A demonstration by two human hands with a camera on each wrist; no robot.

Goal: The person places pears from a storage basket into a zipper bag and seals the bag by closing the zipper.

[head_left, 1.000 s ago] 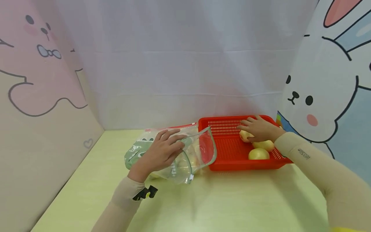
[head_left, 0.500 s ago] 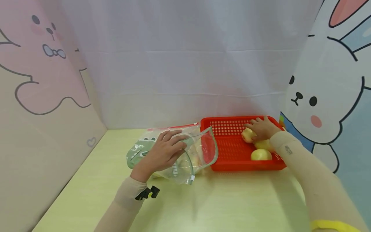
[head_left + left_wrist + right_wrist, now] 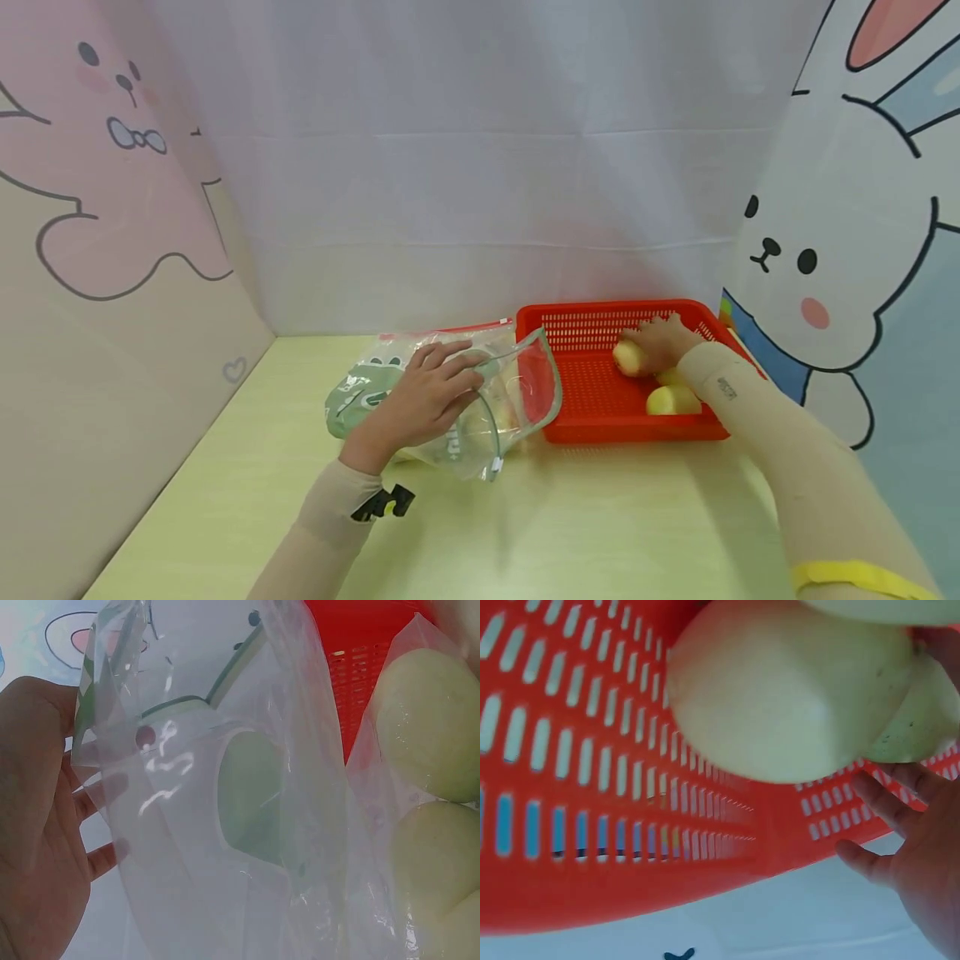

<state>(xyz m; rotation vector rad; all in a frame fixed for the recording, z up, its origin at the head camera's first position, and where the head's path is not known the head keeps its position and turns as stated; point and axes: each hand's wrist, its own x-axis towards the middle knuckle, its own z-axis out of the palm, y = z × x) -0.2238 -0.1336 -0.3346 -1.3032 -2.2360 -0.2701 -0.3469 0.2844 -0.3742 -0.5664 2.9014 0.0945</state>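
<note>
a thin, clear plastic bag (image 3: 468, 437), glossy and creased and printed with a green cartoon, lies left of centre on the pale yellow-green table (image 3: 637, 517). its gaping mouth is edged in soft green and faces right, a small white slider (image 3: 497, 464) hanging at the near corner; a red zip strip (image 3: 465, 327) runs along the film at the far side. the left hand (image 3: 427, 396) grips the bag by its mouth, fingers bent around the slack film. smooth pale rounds (image 3: 435, 724) show through the clear plastic. just to the right sits a rigid red plastic basket (image 3: 600, 429), rectangular with rounded corners, its walls pierced by rows of narrow slots. inside it the right hand (image 3: 662, 340) holds a pale, roundish fruit (image 3: 627, 357), thumb and fingers at either side of it. a plump, shiny yellow-green fruit (image 3: 672, 401) rests nearer, against the basket's near wall, with another partly hidden under the wrist. both arms wear stretchy beige sleeves (image 3: 322, 517). behind hangs a white cloth (image 3: 465, 167) with soft horizontal creases.
</note>
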